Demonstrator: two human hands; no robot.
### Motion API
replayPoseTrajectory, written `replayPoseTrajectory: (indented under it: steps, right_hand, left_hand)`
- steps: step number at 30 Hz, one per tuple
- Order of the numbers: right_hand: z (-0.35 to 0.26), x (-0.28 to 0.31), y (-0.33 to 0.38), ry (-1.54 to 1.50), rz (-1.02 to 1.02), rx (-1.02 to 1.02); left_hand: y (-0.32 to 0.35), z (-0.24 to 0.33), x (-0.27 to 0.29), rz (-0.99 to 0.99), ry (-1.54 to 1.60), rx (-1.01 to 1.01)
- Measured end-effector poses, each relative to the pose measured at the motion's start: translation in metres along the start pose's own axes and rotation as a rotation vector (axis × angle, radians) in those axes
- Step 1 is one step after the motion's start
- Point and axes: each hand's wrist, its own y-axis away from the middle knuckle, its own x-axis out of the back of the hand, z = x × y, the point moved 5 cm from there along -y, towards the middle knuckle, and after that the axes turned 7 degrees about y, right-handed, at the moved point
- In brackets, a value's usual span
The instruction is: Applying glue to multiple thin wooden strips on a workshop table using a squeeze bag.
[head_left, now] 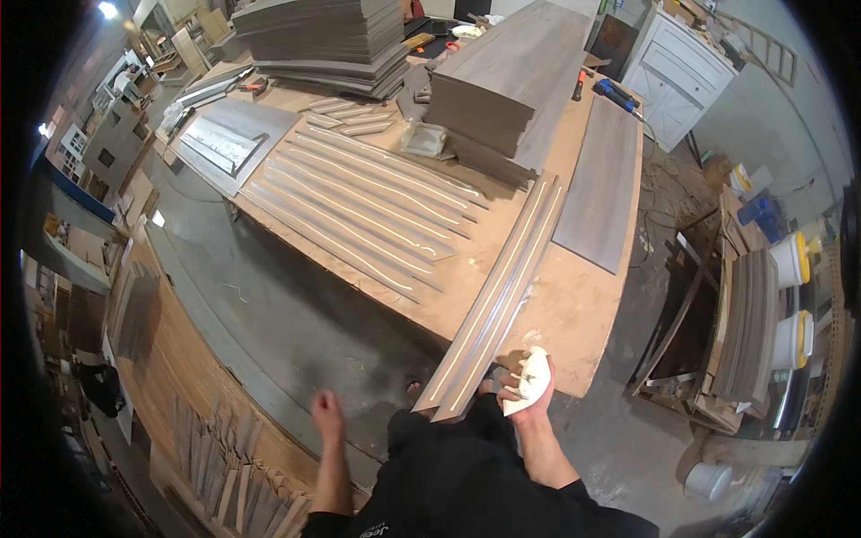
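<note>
My right hand [540, 409] is closed round a crumpled cream-white piece, which looks like a cloth [531, 381], just right of the near end of two long grey strips [491, 309]. Those strips lie side by side, overhang the table's front edge towards my body, and each carries a pale glue-like bead. My left hand [328, 412] hangs over the floor, left of the strips, with its fingers curled in and nothing visible in them. Several more grey strips with wavy pale beads [354, 211] lie in rows on the wooden table [565, 332].
Tall stacks of grey boards [327, 36] and wide planks [516, 72] stand at the back. A flat grey panel [599, 179] lies at right, another [235, 134] at left. Short strip pieces [350, 115] sit by a clear tray [424, 139]. White buckets [789, 260] stand far right.
</note>
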Motion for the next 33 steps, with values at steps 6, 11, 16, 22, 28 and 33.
replayPoseTrajectory:
  steps: [6,11,16,22,28,33]
  right_hand:
    - [0.019,0.015,0.036,-0.015,0.048,0.249]
    - [0.006,0.016,0.072,-0.018,-0.016,0.388]
    - [-0.049,0.0,0.16,0.151,0.026,0.479]
    - [0.03,0.027,0.073,-0.006,-0.088,0.261]
    - [0.027,0.049,0.051,-0.158,-0.16,0.397]
    - [-0.008,0.064,0.15,-0.116,-0.075,0.887]
  left_hand:
    - [-0.022,0.355,-0.042,-0.381,0.079,-0.679]
    - [0.18,0.499,-0.153,-0.954,0.147,-1.735]
    - [0.354,0.516,-0.173,-1.301,-0.088,-1.784]
    - [0.459,0.423,-0.24,-1.097,-0.5,-1.77]
    - [0.351,0.431,-0.189,-1.094,-0.639,-1.973]
    - [0.164,0.545,-0.15,-1.25,-0.212,-2.267]
